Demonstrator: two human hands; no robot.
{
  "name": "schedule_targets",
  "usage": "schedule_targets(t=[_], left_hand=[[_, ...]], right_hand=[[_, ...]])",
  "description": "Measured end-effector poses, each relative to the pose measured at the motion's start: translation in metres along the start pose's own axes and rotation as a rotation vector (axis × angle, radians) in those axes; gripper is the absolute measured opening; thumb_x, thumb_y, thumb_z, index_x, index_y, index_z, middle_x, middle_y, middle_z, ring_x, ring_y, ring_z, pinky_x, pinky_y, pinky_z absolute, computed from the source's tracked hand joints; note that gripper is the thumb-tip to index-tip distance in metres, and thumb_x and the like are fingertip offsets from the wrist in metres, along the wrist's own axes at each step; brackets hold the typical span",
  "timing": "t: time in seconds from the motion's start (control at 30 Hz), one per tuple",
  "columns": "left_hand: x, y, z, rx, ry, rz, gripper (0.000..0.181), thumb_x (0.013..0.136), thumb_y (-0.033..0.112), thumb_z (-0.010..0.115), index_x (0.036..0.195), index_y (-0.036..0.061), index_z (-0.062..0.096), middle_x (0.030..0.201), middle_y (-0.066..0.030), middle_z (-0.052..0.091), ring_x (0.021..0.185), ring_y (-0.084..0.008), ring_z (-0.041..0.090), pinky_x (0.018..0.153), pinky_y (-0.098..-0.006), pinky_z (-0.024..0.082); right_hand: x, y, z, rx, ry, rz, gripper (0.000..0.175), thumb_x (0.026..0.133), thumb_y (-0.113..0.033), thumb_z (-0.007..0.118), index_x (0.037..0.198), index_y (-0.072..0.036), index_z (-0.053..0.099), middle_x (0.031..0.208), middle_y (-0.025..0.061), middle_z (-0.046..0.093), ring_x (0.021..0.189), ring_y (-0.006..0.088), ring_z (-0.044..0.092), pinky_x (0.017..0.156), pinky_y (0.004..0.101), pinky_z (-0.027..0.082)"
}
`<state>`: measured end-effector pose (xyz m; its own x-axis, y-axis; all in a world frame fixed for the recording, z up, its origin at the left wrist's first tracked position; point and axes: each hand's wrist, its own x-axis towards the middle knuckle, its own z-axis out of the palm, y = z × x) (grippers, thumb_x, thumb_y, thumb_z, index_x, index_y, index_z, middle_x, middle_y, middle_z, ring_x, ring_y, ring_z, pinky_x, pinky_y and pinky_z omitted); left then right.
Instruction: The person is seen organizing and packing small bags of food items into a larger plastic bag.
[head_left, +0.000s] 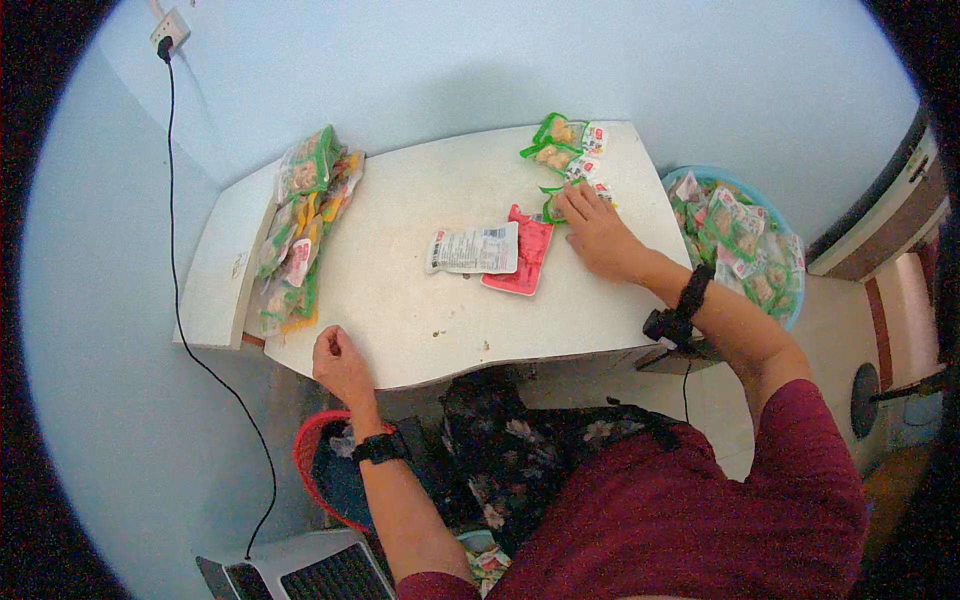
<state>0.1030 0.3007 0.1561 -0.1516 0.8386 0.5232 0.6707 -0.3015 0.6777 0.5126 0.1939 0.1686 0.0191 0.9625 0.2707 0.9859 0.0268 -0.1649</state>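
My right hand lies over a small green-edged food packet on the right part of the white table; whether the fingers grip it, I cannot tell. Two similar packets lie just behind. Left of my right hand, a white printed pouch partly overlaps a red pouch. My left hand is at the table's front left edge with its fingers curled, and I cannot see whether anything is between them. Beyond it, a row of mixed food packets leans along the table's left side.
A blue basin heaped with packets stands right of the table. Below my left hand is a red-rimmed basket. A black cord runs down the wall from a socket to a grey-and-black appliance at the lower left.
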Motion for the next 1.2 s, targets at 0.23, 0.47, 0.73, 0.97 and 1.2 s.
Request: schedule_targets(t=[0.23, 0.47, 0.73, 0.97, 1.2], left_hand=[[-0.017, 0.002, -0.003, 0.020, 0.111, 0.036, 0.013, 0.084, 0.006, 0.061, 0.093, -0.0029, 0.066, 0.083, -0.0110, 0.067, 0.072, -0.0193, 0.063, 0.068, -0.0308, 0.050], [-0.013, -0.035, -0.017, -0.050, 0.105, 0.082, 0.014, 0.083, 0.005, 0.062, 0.095, -0.0021, 0.066, 0.090, -0.0150, 0.068, 0.078, -0.0250, 0.064, 0.073, -0.0333, 0.051], [-0.077, -0.052, -0.096, -0.648, -0.027, -0.336, 0.014, 0.091, 0.008, 0.060, 0.099, -0.0017, 0.065, 0.082, -0.0025, 0.065, 0.069, -0.0078, 0.059, 0.060, -0.0212, 0.047], [-0.211, -0.163, -0.217, -0.315, 0.159, -0.602, 0.013, 0.090, 0.008, 0.060, 0.100, 0.0015, 0.066, 0.081, -0.0028, 0.066, 0.068, -0.0083, 0.059, 0.058, -0.0218, 0.047], [-0.338, -0.255, -0.297, -0.075, 0.218, -0.755, 0.013, 0.089, 0.008, 0.061, 0.099, 0.0000, 0.066, 0.080, -0.0042, 0.065, 0.068, -0.0090, 0.059, 0.059, -0.0226, 0.048]], right_hand=[[-0.007, -0.001, 0.002, 0.051, 0.090, -0.036, 0.054, 0.091, -0.012, 0.045, 0.141, 0.001, 0.029, 0.149, 0.0248, 0.024, 0.138, 0.0436, 0.021, 0.110, 0.0587, 0.022], [-0.025, -0.039, 0.006, 0.053, 0.194, -0.001, 0.052, 0.084, -0.008, 0.051, 0.134, 0.000, 0.039, 0.142, 0.0280, 0.033, 0.135, 0.0428, 0.028, 0.111, 0.0518, 0.024], [-0.046, -0.074, 0.033, -0.111, 0.165, 0.061, 0.056, 0.085, -0.012, 0.053, 0.138, -0.005, 0.037, 0.150, 0.0225, 0.025, 0.139, 0.0379, 0.023, 0.110, 0.0560, 0.020], [-0.056, -0.105, 0.060, -0.062, 0.120, -0.026, 0.057, 0.087, -0.007, 0.053, 0.141, -0.003, 0.035, 0.150, 0.0221, 0.026, 0.137, 0.0373, 0.028, 0.110, 0.0442, 0.024], [-0.069, -0.106, 0.088, -0.235, 0.241, -0.137, 0.045, 0.094, -0.015, 0.045, 0.138, -0.003, 0.040, 0.148, 0.0239, 0.030, 0.132, 0.0392, 0.036, 0.105, 0.0461, 0.032]])
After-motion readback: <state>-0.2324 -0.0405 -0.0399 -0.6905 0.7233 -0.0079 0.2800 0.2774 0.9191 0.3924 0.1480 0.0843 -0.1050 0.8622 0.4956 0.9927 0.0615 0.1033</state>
